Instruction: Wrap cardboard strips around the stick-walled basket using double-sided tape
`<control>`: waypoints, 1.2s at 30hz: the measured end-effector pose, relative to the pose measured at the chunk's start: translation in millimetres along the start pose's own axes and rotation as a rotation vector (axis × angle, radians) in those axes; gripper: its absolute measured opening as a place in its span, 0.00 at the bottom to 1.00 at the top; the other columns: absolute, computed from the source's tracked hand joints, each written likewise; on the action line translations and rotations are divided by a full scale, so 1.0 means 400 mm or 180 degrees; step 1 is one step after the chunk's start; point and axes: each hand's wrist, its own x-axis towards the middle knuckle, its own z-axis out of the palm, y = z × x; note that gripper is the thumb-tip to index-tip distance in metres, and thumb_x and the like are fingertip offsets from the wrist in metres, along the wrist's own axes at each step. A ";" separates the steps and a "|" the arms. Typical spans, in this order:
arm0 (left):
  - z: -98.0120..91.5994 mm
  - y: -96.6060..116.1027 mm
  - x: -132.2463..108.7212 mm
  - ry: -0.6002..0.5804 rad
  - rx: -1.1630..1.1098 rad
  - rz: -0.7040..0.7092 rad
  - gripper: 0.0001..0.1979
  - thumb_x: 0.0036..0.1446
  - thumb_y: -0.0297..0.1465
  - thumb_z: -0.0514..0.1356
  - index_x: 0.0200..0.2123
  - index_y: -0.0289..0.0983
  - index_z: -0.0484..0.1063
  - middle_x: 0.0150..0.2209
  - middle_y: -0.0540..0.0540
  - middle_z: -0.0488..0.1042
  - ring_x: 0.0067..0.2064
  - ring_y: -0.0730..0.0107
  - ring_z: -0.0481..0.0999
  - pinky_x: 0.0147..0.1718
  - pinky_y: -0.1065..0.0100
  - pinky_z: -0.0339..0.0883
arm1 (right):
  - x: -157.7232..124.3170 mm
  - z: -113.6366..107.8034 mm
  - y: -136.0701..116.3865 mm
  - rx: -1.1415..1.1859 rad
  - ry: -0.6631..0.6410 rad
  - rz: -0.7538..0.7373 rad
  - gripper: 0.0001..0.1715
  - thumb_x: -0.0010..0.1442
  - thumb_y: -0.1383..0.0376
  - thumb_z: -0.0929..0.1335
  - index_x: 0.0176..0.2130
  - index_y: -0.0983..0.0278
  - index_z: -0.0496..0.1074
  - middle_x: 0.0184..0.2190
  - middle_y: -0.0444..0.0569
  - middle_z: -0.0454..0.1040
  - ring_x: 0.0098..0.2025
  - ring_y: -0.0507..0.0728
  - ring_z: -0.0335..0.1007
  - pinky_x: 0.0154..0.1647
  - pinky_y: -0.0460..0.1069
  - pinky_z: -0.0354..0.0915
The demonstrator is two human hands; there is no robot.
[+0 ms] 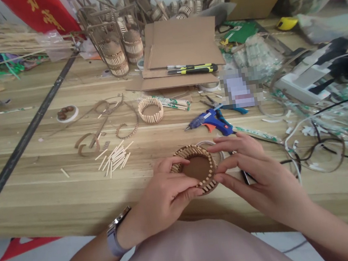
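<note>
My left hand (165, 191) is closed on a small round tray (197, 168) with a brown cardboard base and a wall of short wooden sticks. Its fingers reach over the near and left rim, and the thumb presses the front side. On the right side of the tray, my right hand (252, 171) pinches the rim between thumb and fingertips; whether a thin strip is also held there is hidden. A roll of tape (216, 150) lies partly behind the tray. Just beyond sits a blue hot glue gun (204, 120), its nozzle facing left.
Loose wooden sticks (115, 159) and curled cardboard strips (88, 145) lie to the left. A lighter stick ring (151, 110) stands farther back. Beyond it, cutter knives (192, 69) rest on cardboard sheets (182, 40). Cables (293, 149) and scraps clutter the right side.
</note>
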 end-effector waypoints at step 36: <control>-0.032 0.005 0.019 -0.0382 0.0277 -0.0181 0.10 0.67 0.31 0.58 0.33 0.38 0.75 0.31 0.50 0.78 0.54 0.59 0.63 0.56 0.56 0.56 | 0.054 -0.010 0.015 0.0418 -0.1340 -0.0220 0.08 0.67 0.65 0.65 0.35 0.58 0.72 0.38 0.46 0.77 0.58 0.62 0.66 0.67 0.69 0.42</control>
